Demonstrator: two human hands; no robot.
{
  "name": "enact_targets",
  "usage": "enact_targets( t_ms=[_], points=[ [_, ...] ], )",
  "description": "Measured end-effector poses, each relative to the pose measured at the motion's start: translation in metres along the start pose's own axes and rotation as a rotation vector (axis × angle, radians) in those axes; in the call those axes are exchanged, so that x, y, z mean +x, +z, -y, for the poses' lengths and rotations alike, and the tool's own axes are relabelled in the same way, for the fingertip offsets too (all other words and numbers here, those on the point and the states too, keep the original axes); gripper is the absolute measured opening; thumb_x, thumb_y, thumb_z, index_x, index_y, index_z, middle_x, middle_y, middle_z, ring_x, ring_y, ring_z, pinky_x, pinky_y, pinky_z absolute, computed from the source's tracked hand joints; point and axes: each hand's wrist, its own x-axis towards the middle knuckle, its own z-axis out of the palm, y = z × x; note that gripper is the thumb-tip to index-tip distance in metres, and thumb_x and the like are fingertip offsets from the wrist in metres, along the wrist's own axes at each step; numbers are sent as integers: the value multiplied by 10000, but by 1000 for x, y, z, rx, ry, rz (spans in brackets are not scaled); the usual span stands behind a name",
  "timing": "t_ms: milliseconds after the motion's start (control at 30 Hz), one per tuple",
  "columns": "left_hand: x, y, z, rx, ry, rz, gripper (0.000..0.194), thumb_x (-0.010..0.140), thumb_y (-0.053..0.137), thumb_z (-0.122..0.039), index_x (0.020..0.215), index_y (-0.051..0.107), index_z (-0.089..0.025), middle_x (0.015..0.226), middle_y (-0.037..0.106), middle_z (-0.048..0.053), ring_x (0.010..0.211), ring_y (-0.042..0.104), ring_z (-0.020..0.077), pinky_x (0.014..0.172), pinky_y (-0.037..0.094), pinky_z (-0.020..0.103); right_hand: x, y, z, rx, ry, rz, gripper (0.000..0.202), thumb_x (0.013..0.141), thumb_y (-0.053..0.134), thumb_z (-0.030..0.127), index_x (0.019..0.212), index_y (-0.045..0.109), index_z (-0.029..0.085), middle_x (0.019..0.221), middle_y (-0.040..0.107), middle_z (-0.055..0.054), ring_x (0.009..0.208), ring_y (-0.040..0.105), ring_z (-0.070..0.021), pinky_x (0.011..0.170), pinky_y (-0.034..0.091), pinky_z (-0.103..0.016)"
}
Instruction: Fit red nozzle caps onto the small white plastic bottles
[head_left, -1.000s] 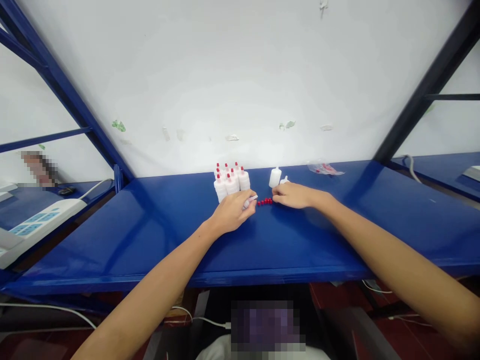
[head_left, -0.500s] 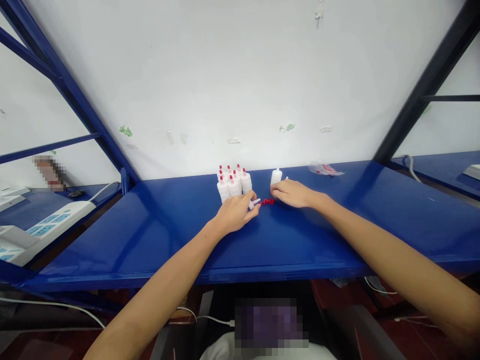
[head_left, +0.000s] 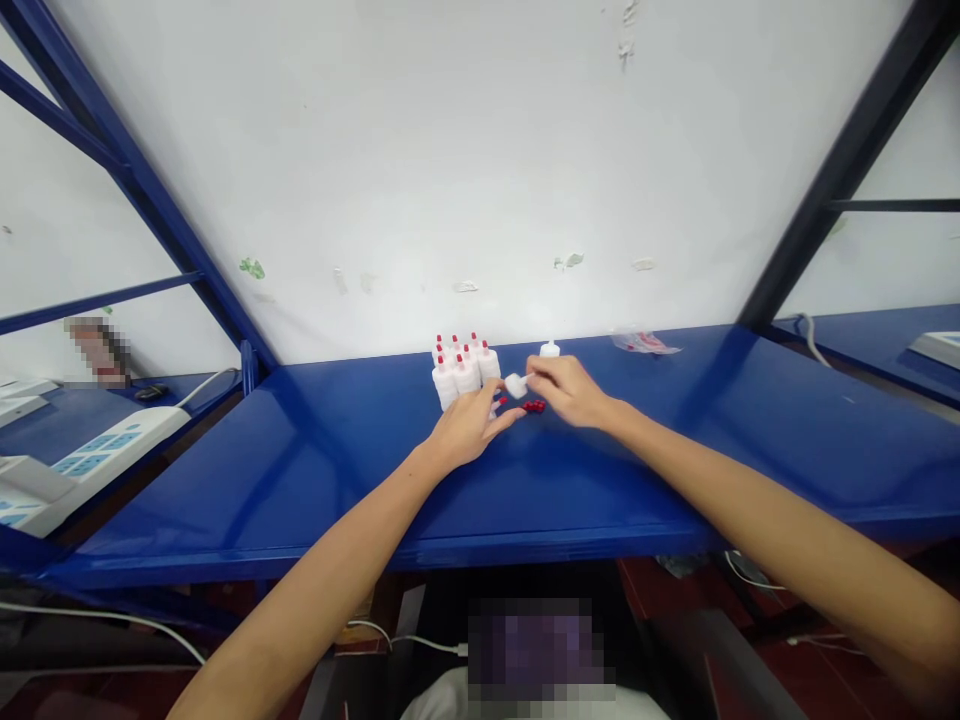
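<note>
Hold the white bottle [head_left: 516,385] pinched near its neck in the right hand [head_left: 571,391], at two o'clock from the left hand [head_left: 463,424], apparently curled around a red-tipped bottle [head_left: 502,401]. Squeeze lightly; stay clear of the loose caps [head_left: 535,406] at five o'clock, without nudging the capped bottles [head_left: 464,374] at ten.

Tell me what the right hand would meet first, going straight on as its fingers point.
Leading with the white rounded plastic bottle at its fingertips, the right hand would probably meet the left hand first, though depth is hard to judge.
</note>
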Motion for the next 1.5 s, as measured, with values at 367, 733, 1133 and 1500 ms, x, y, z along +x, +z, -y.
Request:
enact_targets(
  t_ms=[367, 733, 1133, 1500],
  points=[
    [0, 1, -1, 160, 1, 18, 279, 989, 355, -346, 859, 548, -193, 742, 621, 38, 665, 578, 192, 606, 371, 284, 3, -24, -72, -301, 585, -424, 237, 799, 447, 324, 589, 468, 216, 571, 517, -16, 597, 450, -169, 557, 265, -298],
    [1, 4, 5, 78, 54, 19, 330, 970, 454, -479, 1100, 555, -193, 939, 666, 74, 835, 629, 226, 725, 466, 318, 3, -22, -73, -341, 633, -289, 266, 797, 489, 366, 581, 521, 212, 596, 582, -43, 602, 480, -179, 560, 274, -292],
    [1, 4, 4, 58, 41, 36, 270, 976, 459, -430, 1033, 554, -184, 868, 672, 60, 777, 644, 220, 685, 458, 305, 0, -5, -1, -93, 11, 199, 223, 927, 481, 399, 849, 541, 198, 660, 547, 19, 582, 449, -135, 589, 281, -264],
    [3, 2, 5, -22, 184, -57, 179, 987, 393, -273, 985, 546, -178, 905, 610, 50, 784, 561, 163, 732, 440, 282, 4, 5, 14, 134, 2, 283, 345, 1004, 277, 362, 701, 361, 221, 652, 426, 20, 608, 413, -143, 630, 318, -285]
  ],
)
